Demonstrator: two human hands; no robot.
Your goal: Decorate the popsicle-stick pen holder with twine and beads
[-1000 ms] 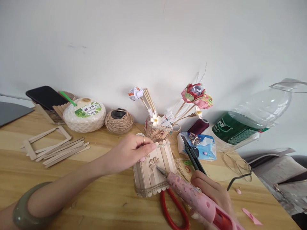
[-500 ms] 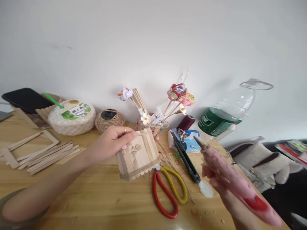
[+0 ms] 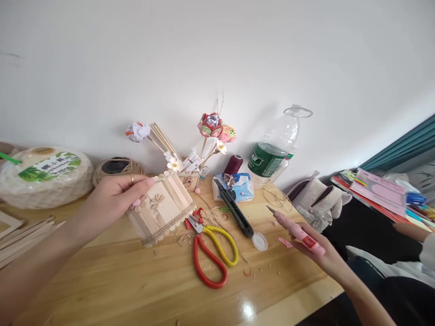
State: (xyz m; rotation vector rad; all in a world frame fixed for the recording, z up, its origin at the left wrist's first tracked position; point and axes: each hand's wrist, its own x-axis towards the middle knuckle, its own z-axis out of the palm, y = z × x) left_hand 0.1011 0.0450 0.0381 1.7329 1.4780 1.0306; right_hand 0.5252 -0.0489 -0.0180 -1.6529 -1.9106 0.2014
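Note:
My left hand [image 3: 118,197] grips the top left edge of a craft-stick panel [image 3: 170,206], tilted above the table, with stick-petal flowers and a twine border on its face. In my right hand [image 3: 314,249] is a pink hot glue pen [image 3: 299,233], its pointed metal tip aimed up and left, apart from the panel. Between the hands lie scissors [image 3: 210,258] with one red and one yellow handle. A dark green utility knife [image 3: 236,210] rests partly on a blue and white packet [image 3: 243,188]. Near the knife's end is a clear round lid [image 3: 260,242].
Behind the panel stands a stick holder [image 3: 190,181] with paper flowers. A wrapped coconut [image 3: 44,181], twine roll [image 3: 117,167] and loose craft sticks [image 3: 25,240] are at left. A plastic bottle [image 3: 268,158] leans by the wall. Another person's forearm [image 3: 413,233] shows at right.
The view has turned to the right, so the table things sit further left. My right hand with the glue pen has moved away from the camera. Another person's forearm has come into view.

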